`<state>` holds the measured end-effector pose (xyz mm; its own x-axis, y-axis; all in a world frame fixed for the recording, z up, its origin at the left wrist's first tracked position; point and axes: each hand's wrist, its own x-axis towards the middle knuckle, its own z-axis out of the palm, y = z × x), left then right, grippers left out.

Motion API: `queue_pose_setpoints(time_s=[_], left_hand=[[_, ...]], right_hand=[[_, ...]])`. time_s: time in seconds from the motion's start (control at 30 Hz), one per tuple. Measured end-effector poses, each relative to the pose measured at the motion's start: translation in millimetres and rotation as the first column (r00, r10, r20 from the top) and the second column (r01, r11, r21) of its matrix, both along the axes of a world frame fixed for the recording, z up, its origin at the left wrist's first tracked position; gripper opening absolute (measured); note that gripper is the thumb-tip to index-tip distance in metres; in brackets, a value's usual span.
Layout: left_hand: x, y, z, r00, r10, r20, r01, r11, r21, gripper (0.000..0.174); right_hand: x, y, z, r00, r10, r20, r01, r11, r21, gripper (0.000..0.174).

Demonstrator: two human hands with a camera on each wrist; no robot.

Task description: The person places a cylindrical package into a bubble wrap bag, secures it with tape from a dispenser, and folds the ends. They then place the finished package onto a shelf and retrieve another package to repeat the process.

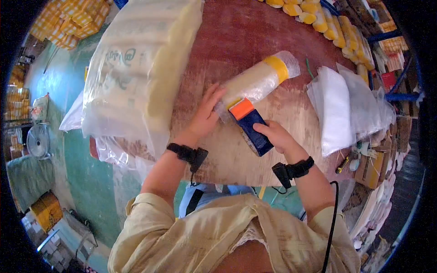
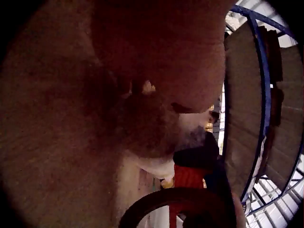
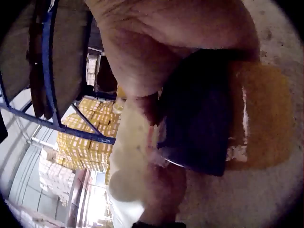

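The left hand [image 1: 205,116] lies flat, fingers straight, pressing the near end of the packet [image 1: 259,82], which lies on its side mid-worktop [image 1: 236,32]. The right hand [image 1: 278,136] wraps round the blue tool [image 1: 249,125], whose orange head touches the packet's loose plastic tail. That packet looks light, a slick film over a pale filling that's probably brittle, so I'd hold the firm middle near the yellow band, not the crinkly ends. It's crowded here: a big sack [image 1: 132,73] just beside the left hand, a pile of clear bags [image 1: 334,104] near the right, and a row of yellow packs [image 1: 327,25] along the far edge
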<state>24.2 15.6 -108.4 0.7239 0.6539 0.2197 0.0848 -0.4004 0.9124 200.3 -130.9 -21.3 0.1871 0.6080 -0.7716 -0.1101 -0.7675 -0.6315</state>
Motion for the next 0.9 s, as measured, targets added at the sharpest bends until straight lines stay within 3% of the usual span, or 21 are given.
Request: queue_pose_setpoints(time_s=[0.07, 0.17, 0.27, 0.37, 0.47, 0.57, 0.67, 0.77, 0.9], left_hand=[[-2, 3, 0, 0.987, -0.016, 0.161, 0.046, 0.983, -0.179, 0.053], [9, 3, 23, 0.959, -0.038, 0.281, 0.094, 0.977, -0.19, 0.042], [25, 11, 11, 0.991, -0.12, 0.064, 0.118, 0.993, 0.029, 0.034], [32, 13, 5, 0.996, -0.089, -0.012, 0.089, 0.992, 0.093, 0.032], [34, 11, 4, 0.987, -0.137, -0.08, 0.15, 0.973, 0.178, 0.034], [33, 11, 4, 0.991, -0.133, -0.024, 0.134, 0.987, 0.084, 0.035], [35, 21, 5, 0.991, -0.125, -0.054, 0.127, 0.99, 0.053, 0.04], [40, 29, 28, 0.94, -0.136, -0.312, 0.233, 0.926, 0.298, 0.046], [73, 23, 53, 0.803, -0.124, -0.583, 0.372, 0.869, 0.327, 0.06]], right_hand=[[3, -9, -20, 1.0, -0.002, 0.021, 0.001, 0.999, 0.048, 0.046], [2, -11, -23, 0.999, -0.026, -0.025, 0.028, 0.997, 0.071, 0.045], [2, -13, -26, 0.999, -0.014, -0.044, 0.017, 0.998, 0.063, 0.045], [2, -19, -22, 0.998, 0.052, -0.044, -0.052, 0.999, 0.012, 0.043], [-3, -44, -20, 0.992, -0.091, -0.09, 0.093, 0.995, 0.028, 0.045], [-1, -61, -19, 0.973, -0.183, -0.142, 0.183, 0.983, -0.007, 0.044], [3, -51, -31, 0.998, -0.05, -0.028, 0.05, 0.999, 0.015, 0.043], [2, -27, -20, 0.998, 0.048, 0.05, -0.046, 0.998, -0.041, 0.045], [7, -26, -35, 0.998, 0.058, -0.009, -0.058, 0.997, 0.046, 0.05]])
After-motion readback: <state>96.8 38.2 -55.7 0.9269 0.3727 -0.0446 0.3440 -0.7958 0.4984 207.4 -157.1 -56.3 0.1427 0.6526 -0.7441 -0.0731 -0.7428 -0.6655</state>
